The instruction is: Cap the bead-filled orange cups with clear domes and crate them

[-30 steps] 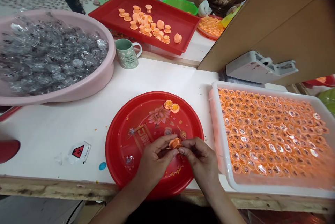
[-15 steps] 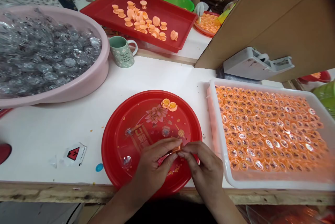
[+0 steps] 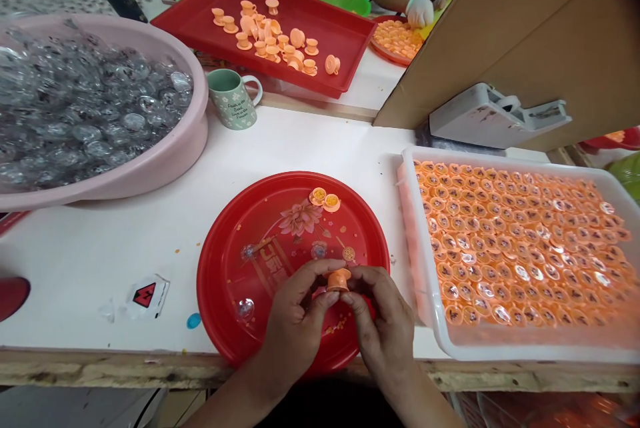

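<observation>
Both my hands meet over the near side of a round red plate point(image 3: 235, 268). My left hand point(image 3: 295, 321) and my right hand point(image 3: 385, 328) pinch one small orange cup-shaped piece point(image 3: 339, 279) between their fingertips, held just above the plate. Two more orange pieces point(image 3: 324, 199) lie at the plate's far rim, and a clear dome point(image 3: 245, 309) rests near its left edge. To the right, a white tray point(image 3: 425, 295) is packed with several rows of capped orange pieces point(image 3: 515, 241).
A pink basin point(image 3: 165, 155) of clear domes sits at the left, a green mug point(image 3: 233, 99) behind the plate, a red tray point(image 3: 200, 15) of orange cups farther back. Another person's gloved hand point(image 3: 419, 9) works at the far side. A cardboard wall point(image 3: 525, 35) stands at right.
My hands have closed around the orange piece, pressed it, then lifted it slightly so it shows between the fingertips again. The other person's gloved hand shifted to the right.
</observation>
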`<state>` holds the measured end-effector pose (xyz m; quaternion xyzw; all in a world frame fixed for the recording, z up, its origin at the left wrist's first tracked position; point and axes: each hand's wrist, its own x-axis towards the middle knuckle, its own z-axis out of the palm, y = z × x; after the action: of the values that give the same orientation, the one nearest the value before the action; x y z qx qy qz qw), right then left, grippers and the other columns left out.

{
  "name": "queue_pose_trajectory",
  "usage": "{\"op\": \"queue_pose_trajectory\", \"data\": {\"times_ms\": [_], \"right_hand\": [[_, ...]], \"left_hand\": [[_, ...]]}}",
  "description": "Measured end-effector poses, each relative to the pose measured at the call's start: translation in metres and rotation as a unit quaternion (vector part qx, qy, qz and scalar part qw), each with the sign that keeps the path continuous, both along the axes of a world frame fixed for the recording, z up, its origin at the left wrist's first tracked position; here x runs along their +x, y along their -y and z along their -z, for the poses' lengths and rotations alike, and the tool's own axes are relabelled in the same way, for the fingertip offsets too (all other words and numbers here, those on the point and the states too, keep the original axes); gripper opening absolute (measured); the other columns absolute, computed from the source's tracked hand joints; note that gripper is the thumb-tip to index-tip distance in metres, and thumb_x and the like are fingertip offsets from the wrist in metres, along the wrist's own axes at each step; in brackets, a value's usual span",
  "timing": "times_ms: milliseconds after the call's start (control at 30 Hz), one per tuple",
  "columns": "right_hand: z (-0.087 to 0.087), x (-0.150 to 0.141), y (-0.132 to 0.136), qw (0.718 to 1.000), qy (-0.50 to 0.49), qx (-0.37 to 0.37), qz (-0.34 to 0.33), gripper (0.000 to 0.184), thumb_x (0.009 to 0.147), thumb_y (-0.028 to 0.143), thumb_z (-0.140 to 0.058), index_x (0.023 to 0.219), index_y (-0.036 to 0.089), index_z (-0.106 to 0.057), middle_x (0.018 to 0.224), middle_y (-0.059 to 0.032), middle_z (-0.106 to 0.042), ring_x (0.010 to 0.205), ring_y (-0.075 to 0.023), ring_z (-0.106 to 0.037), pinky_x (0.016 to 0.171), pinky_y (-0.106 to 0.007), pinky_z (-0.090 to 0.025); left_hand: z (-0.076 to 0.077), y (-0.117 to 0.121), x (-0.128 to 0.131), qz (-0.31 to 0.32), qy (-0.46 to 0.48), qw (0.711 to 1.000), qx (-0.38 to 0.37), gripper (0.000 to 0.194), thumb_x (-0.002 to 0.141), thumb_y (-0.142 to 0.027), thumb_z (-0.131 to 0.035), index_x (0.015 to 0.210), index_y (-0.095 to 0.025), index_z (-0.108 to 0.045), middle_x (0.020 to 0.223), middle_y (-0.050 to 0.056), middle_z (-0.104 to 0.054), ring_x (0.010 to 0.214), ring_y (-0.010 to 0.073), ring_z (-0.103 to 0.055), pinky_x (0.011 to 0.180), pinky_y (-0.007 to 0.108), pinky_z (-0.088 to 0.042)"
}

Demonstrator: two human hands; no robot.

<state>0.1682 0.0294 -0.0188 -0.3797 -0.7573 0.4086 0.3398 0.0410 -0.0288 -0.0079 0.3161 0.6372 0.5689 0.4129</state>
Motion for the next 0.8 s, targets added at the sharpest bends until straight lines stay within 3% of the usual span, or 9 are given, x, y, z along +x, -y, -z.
{"op": "queue_pose_trajectory", "data": {"times_ms": [133,333,400,467,633,700,800], "right_hand": [[0.004,-0.004,0.006,1.000,0.008,-0.017,0.023,0.016,0.091,0.014,-0.052,0.103,0.022,-0.057,0.089,-0.0014,-0.060,0.077,-0.0143,-0.058,0.066,-0.025,-0.048],[0.007,-0.004,-0.010,0.968,-0.041,-0.246,0.034,0.013,0.088,0.029,-0.061,0.097,0.020,-0.061,0.080,-0.0011,-0.065,0.073,-0.0158,-0.062,0.064,-0.026,-0.049],[0.007,-0.004,-0.012,0.957,-0.051,-0.286,0.024,0.017,0.087,0.032,-0.062,0.097,0.019,-0.062,0.080,-0.0020,-0.067,0.073,-0.0166,-0.063,0.064,-0.026,-0.050],[0.007,-0.006,-0.009,0.962,-0.049,-0.269,0.012,0.016,0.087,0.031,-0.061,0.097,0.019,-0.063,0.084,-0.0032,-0.067,0.074,-0.0172,-0.063,0.065,-0.027,-0.050],[0.010,-0.015,-0.005,0.995,-0.013,-0.090,0.045,0.014,0.086,0.021,-0.052,0.097,0.020,-0.062,0.089,-0.0051,-0.065,0.079,-0.0191,-0.061,0.071,-0.031,-0.048],[0.010,-0.017,-0.012,0.990,-0.022,-0.127,0.049,0.014,0.086,0.020,-0.048,0.089,0.019,-0.062,0.083,-0.0050,-0.064,0.074,-0.0190,-0.060,0.066,-0.031,-0.046],[0.003,-0.013,-0.025,0.955,-0.084,-0.278,0.061,0.018,0.085,0.023,-0.044,0.072,0.019,-0.057,0.059,0.0004,-0.055,0.051,-0.0144,-0.051,0.048,-0.025,-0.040]], "left_hand": [[0.006,-0.001,0.008,-0.024,-0.041,0.999,0.015,0.029,0.083,-0.010,-0.055,0.105,-0.024,-0.067,0.100,0.001,-0.072,0.095,0.0174,-0.067,0.088,0.028,-0.053],[0.006,-0.009,0.001,-0.008,0.134,0.990,-0.049,0.026,0.085,-0.023,-0.062,0.111,-0.024,-0.065,0.115,0.003,-0.069,0.109,0.0190,-0.063,0.094,0.028,-0.050],[0.007,-0.010,-0.001,-0.005,0.149,0.987,-0.060,0.023,0.085,-0.026,-0.063,0.107,-0.022,-0.067,0.114,0.004,-0.069,0.110,0.0200,-0.062,0.096,0.029,-0.048],[0.009,-0.010,0.001,-0.025,0.128,0.989,-0.067,0.020,0.084,-0.026,-0.063,0.103,-0.021,-0.067,0.110,0.004,-0.070,0.107,0.0202,-0.063,0.095,0.029,-0.048],[0.012,-0.011,0.008,-0.067,0.072,0.993,-0.071,0.015,0.083,-0.029,-0.061,0.095,-0.020,-0.064,0.098,0.004,-0.072,0.091,0.0198,-0.067,0.080,0.028,-0.053],[0.005,-0.015,0.010,-0.046,0.062,0.993,-0.090,0.013,0.079,-0.029,-0.065,0.088,-0.020,-0.064,0.090,0.003,-0.073,0.084,0.0196,-0.068,0.075,0.027,-0.054],[-0.012,-0.028,0.013,0.026,-0.003,0.994,-0.107,0.011,0.075,-0.030,-0.068,0.081,-0.021,-0.066,0.083,0.001,-0.073,0.077,0.0195,-0.069,0.071,0.026,-0.055]]}}
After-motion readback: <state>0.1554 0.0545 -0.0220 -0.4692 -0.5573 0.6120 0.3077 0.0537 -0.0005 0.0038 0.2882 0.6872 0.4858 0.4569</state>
